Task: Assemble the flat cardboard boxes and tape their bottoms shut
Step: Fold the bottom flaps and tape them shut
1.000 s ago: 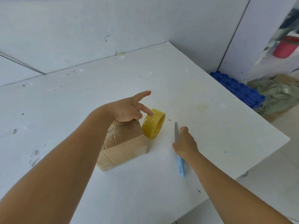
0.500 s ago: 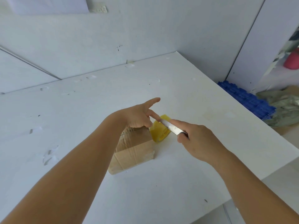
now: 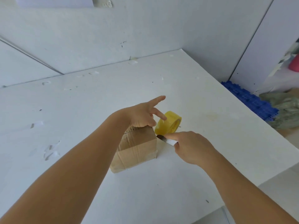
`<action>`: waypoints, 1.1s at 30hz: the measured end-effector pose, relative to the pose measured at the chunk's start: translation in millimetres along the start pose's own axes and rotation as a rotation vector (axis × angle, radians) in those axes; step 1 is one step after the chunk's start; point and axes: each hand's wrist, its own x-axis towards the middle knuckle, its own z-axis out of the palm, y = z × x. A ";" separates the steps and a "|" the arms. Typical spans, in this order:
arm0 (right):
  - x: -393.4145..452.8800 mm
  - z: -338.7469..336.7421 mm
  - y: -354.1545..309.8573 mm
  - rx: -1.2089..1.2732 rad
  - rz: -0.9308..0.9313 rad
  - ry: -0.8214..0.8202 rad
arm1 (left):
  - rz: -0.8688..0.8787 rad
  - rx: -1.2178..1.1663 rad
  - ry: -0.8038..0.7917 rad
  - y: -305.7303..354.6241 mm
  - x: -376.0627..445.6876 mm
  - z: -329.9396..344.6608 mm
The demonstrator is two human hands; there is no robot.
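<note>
The white table (image 3: 186, 88), matte and pitted with small dents, runs broad and bare beyond the fingers to its far and right edges. Under the left hand (image 3: 142, 116) stands a small brown cardboard box (image 3: 137, 149), creased, with clear tape along its top edge; that hand's fingers (image 3: 159, 99) are spread. Just beyond them leans a glossy yellow tape roll (image 3: 169, 125). The right hand (image 3: 192, 147) pinches a thin metal blade (image 3: 165, 139), its tip at the box's corner.
</note>
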 end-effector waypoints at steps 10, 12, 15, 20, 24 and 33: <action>2.0 37.7 49.8 0.305 0.174 -0.181 | -0.013 -0.004 0.015 -0.1 2.7 0.2; 1.3 46.7 55.1 0.312 0.215 -0.188 | -0.018 -0.009 0.012 0.0 2.5 0.4; 5.1 49.3 53.3 0.286 0.213 0.028 | -0.022 -0.021 0.002 0.8 1.0 1.1; 26.6 33.9 7.1 0.932 0.175 0.229 | -0.026 -0.020 0.005 2.1 0.0 2.1; 46.8 41.5 -18.6 1.060 0.238 0.402 | -0.030 -0.032 0.002 2.2 -1.1 2.7; 54.2 46.2 -9.4 0.853 0.205 0.677 | -0.027 -0.038 -0.001 0.5 -0.6 1.7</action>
